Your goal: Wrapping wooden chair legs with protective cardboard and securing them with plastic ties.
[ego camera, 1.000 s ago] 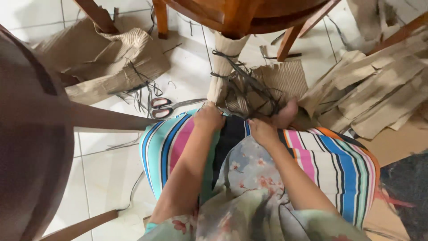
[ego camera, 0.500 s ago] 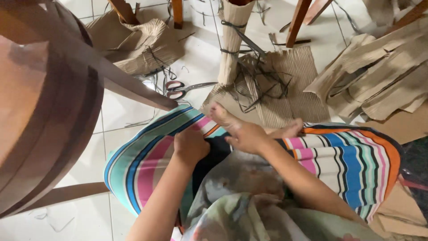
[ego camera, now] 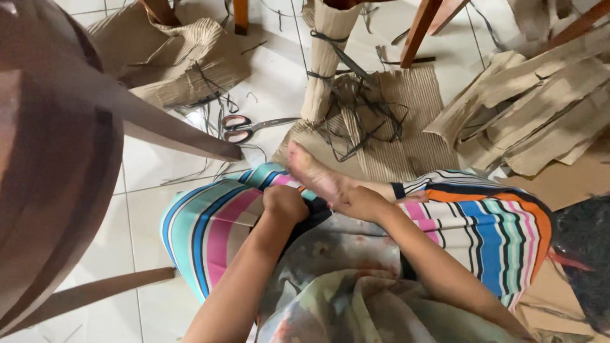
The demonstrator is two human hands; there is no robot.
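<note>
From the head camera, looking down at the lap: the left hand [ego camera: 284, 204] is curled into a loose fist, knuckles up, resting on the striped cloth [ego camera: 216, 228] over the knee; whether it pinches the cloth cannot be told. The right hand [ego camera: 361, 202] lies just beside it, nearly touching, fingers folded and pressed against a bare foot [ego camera: 312, 173] that sticks out from between the two hands. What the right fingers grip, if anything, is hidden under the palm.

Beyond the hands, past the foot, a sheet of ribbed cardboard [ego camera: 406, 114] lies on the tiled floor with a tangle of dark strips [ego camera: 356, 108] on it. A rolled cardboard tube [ego camera: 324, 57], tied with dark strips, stands upright just behind that. Ahead and to the left of the left hand, scissors [ego camera: 244, 129] with red-lined handles lie flat on the tiles, well apart from both hands. Far right of the right hand is a heap of cardboard pieces [ego camera: 540, 121].

A wooden chair [ego camera: 57, 159] fills the left edge, cut off and blurred. The forearms run out of the bottom of the frame.
</note>
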